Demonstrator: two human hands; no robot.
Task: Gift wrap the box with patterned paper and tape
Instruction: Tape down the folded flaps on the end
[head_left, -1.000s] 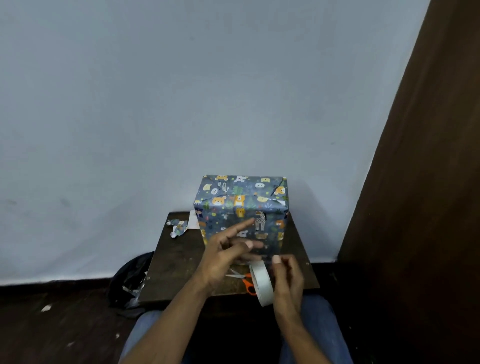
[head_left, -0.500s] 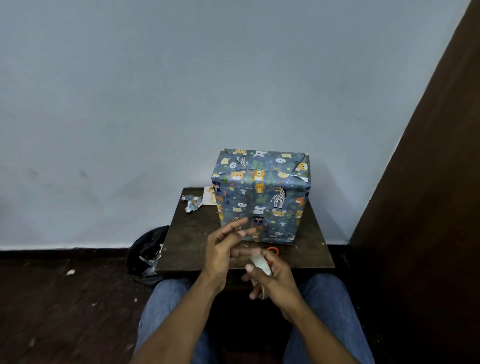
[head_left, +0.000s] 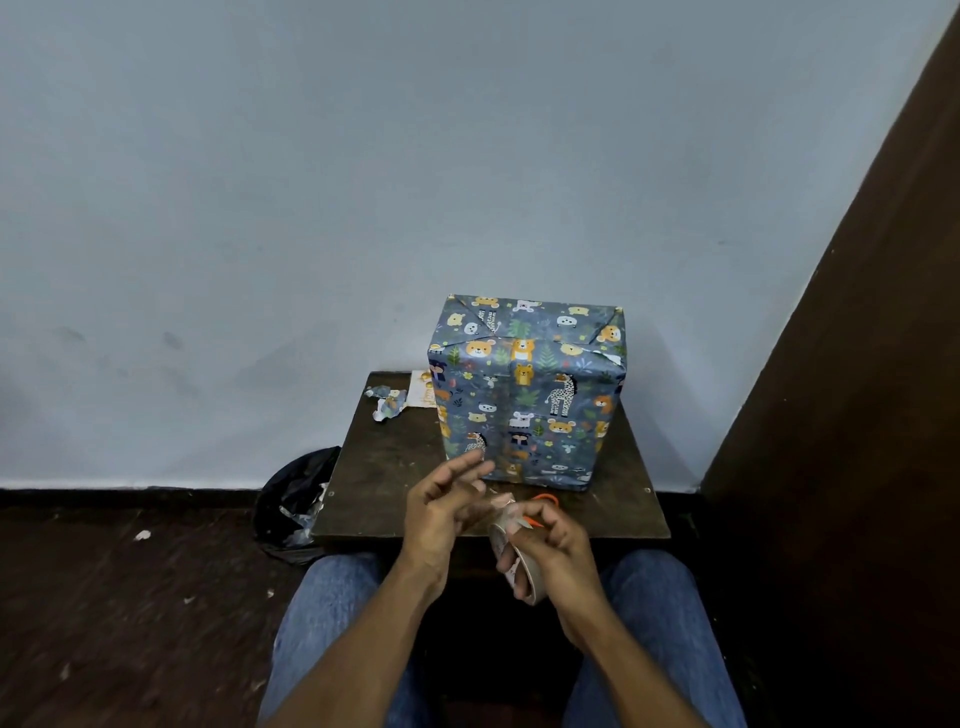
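- Right hand (head_left: 550, 551) nearest, fingers curled round tape roll (head_left: 511, 545) above lap.
- Left hand (head_left: 441, 512) just beside it, fingers loosely spread (thumb near roll; contact unclear).
- Orange scissors (head_left: 543, 501) behind hands on small dark table (head_left: 384, 483).
- Wrapped box (head_left: 527, 389) upright at table's back.
- Paper scrap (head_left: 387, 408) left of box.

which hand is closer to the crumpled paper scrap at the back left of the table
Left. The left hand hovers over the table's front edge, nearer and right of the scrap. The right hand, gripping the tape roll, sits further right, off the front edge.
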